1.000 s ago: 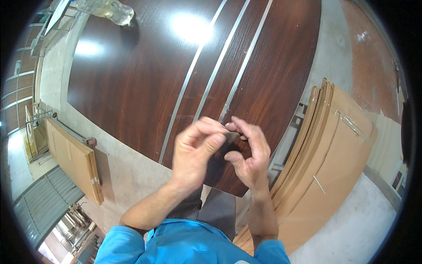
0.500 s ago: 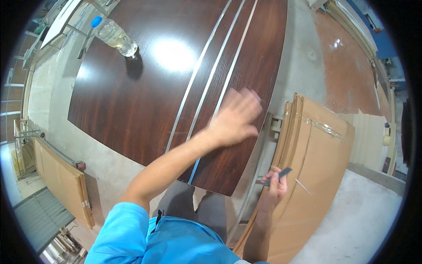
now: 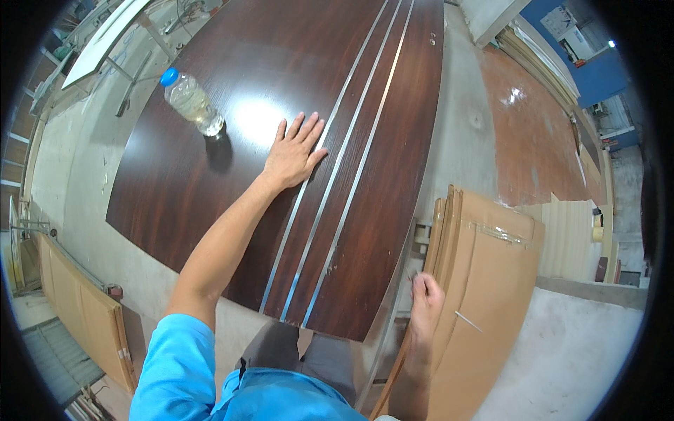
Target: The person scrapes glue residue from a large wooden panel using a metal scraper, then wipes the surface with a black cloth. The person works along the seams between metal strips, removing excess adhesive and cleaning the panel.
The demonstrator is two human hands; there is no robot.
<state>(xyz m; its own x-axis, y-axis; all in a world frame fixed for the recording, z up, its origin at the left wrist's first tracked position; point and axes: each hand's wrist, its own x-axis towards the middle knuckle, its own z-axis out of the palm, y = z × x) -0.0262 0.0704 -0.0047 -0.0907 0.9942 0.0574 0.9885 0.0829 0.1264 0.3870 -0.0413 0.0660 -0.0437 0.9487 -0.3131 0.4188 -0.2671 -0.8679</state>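
Observation:
A large dark brown wood-grain panel [image 3: 232,210] stretches out before me, with three narrow silver strips [image 3: 349,133] running lengthwise along its right part. My left hand [image 3: 295,156] lies flat on it with fingers spread, its thumb by the leftmost strip. Off the panel's near right edge, my right hand [image 3: 426,302] is closed. The dark flat tool that showed in it earlier is mostly hidden by the fingers now; only a small dark bit appears at the fingertips. A clear plastic bottle [image 3: 189,104] with a blue cap stands on the panel, left of my left hand.
To my right lean flattened brown cardboard sheets [image 3: 491,281], with a thin white stick [image 3: 468,321] against them. Pale stacked boards [image 3: 572,235] stand farther right. At the left are another cardboard stack [image 3: 84,302] and a white board on a metal frame [image 3: 105,42].
My left hand has moved left from the panel's right side and now rests flat. My right hand has turned, covering most of the dark tool. The view has shifted slightly.

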